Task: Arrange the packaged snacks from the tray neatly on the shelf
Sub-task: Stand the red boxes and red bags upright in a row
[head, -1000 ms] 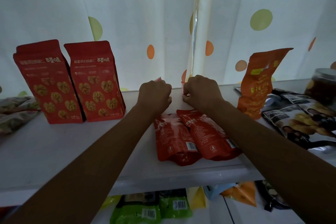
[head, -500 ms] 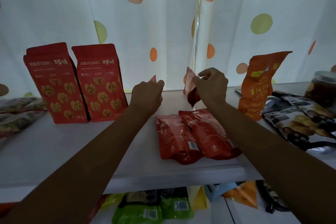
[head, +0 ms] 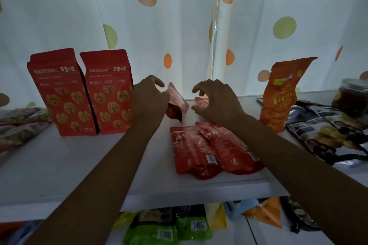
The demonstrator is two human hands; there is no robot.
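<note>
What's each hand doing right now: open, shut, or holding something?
Left hand: holds the tilted red pouch.
Right hand: fingers curled near a red packet; whether it grips cannot be told.

The small red pouch (head: 177, 102) held in the left hand (head: 150, 101) is partly covered by that hand. A second small pouch (head: 200, 102) is mostly hidden behind the right hand (head: 218, 101); whether it is touched by the curled fingers cannot be told. The right edge of the red box (head: 108, 93) beside the left hand is masked by it. One flat red pouch (head: 225, 149) is partly crossed by the right forearm. The jar (head: 352, 95) and dark packets (head: 326, 135) are cut by the right edge, patterned packets (head: 18, 125) by the left edge. Green packets (head: 167, 230) below are clipped by the bottom edge and overlapped by the shelf board (head: 49, 165). Small print is not readable.
</note>
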